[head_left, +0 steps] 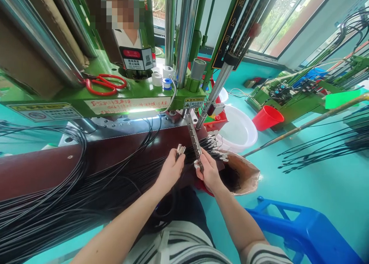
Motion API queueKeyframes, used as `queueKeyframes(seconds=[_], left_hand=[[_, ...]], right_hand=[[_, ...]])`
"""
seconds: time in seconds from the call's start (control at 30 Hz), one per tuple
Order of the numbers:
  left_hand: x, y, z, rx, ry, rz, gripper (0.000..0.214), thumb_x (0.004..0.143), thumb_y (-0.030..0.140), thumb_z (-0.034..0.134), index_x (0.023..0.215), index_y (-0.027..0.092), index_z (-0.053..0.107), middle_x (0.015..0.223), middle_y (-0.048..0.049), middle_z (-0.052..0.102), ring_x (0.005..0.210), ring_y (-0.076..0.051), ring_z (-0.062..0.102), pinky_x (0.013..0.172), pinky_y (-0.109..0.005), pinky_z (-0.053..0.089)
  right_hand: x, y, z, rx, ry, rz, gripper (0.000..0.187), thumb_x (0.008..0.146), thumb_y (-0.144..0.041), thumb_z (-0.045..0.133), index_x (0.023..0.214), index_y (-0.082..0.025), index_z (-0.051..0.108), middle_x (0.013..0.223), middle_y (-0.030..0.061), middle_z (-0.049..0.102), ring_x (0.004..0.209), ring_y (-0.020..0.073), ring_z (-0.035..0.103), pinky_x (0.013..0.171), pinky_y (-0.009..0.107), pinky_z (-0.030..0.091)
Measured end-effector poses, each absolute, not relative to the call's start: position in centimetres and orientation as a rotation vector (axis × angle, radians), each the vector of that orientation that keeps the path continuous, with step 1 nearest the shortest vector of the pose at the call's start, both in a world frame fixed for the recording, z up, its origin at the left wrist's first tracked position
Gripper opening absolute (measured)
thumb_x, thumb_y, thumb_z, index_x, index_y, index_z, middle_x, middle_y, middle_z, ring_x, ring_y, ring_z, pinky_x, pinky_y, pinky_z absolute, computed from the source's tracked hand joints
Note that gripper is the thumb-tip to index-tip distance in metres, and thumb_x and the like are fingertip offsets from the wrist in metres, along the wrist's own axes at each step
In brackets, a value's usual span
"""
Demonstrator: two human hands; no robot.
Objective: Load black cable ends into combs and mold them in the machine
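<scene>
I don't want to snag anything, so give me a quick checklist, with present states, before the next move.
1. Left hand holding the small metal-ended pieces: ok.
2. Right hand gripping the near end of the metal bar: ok.
3. Bar's far end free of the green machine: cannot tell.
4. Black cables separated on the brown tabletop: not ok, heaped and crossing.
5. Red scissors away from both hands: ok, lying on the machine.
</scene>
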State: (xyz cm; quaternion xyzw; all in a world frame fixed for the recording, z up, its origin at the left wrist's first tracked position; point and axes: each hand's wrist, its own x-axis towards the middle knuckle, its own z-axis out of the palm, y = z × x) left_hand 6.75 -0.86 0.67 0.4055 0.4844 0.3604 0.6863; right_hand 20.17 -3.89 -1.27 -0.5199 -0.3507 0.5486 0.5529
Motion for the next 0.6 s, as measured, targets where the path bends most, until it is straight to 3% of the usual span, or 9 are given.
queueKeyframes(seconds=[0.3,0.6], left_hand=[[6.7,-0.55,0.98,0.843,0.985,0.65,0.027,0.068,0.041,0.059,0.069,0.017,0.046,0.04,0.0119,0.024,0.033,-0.001,0.015,0.033,-0.015,0.01],[6.33,-0.81,0.31,0.889,1.01,0.683,0.027,0.068,0.04,0.059,0.066,0.017,0.045,0.038,0.012,0.024,0.031,-0.002,0.017,0.032,-0.015,0.013]], right_hand=[[20.56,-3.96,-1.17,-1.235,-0.932,1.32,0.043,0.083,-0.04,0.049,0.121,-0.019,0.05,0.051,-0.0059,0.046,0.029,0.0023,0.034,0.027,0.014,0.023],[20.27,-4.15,-1.15,-1.326,-1.135,1.262,0.047,0.084,-0.04,0.048,0.126,-0.02,0.046,0.053,-0.0056,0.046,0.033,0.0021,0.034,0.029,0.014,0.026]])
